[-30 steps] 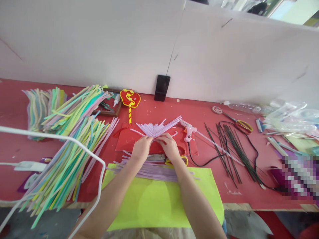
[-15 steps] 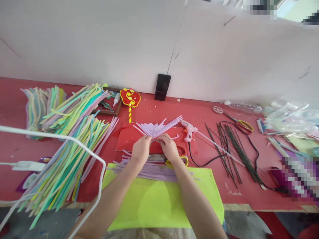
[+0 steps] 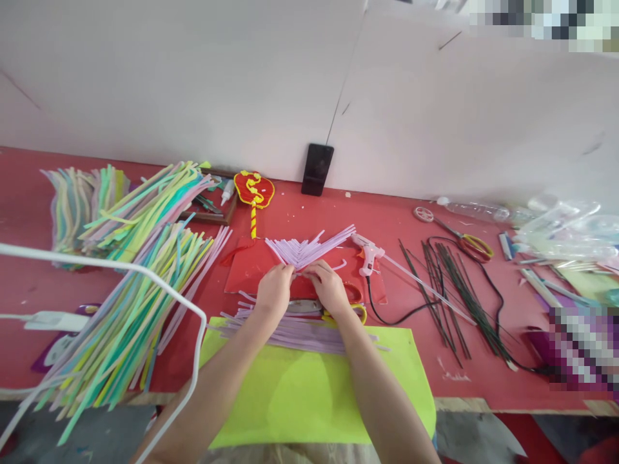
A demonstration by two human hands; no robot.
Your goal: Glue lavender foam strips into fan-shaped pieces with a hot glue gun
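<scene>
A V-shaped fan of lilac pipe cleaners stands over a red board, its point toward me. My left hand pinches the lower left of the point with closed fingers. On the other side, my right hand is closed at the point too; the fingertips nearly meet, and the exact grip is hidden. Under my wrists lies a pair of scissors, partly covered. Closer to me, loose lilac pipe cleaners rest across the top of a yellow-green sheet.
A pink glue gun with a glue stick and black cord lies to the right, near dark green stems and more scissors. Multicoloured pipe cleaners and a white frame bar occupy the left. A phone leans against the wall.
Both hands keep nearly the same place at the fan's point. A strand that stuck out at the fan's left side now sits closer in line. The view has shifted slightly.
</scene>
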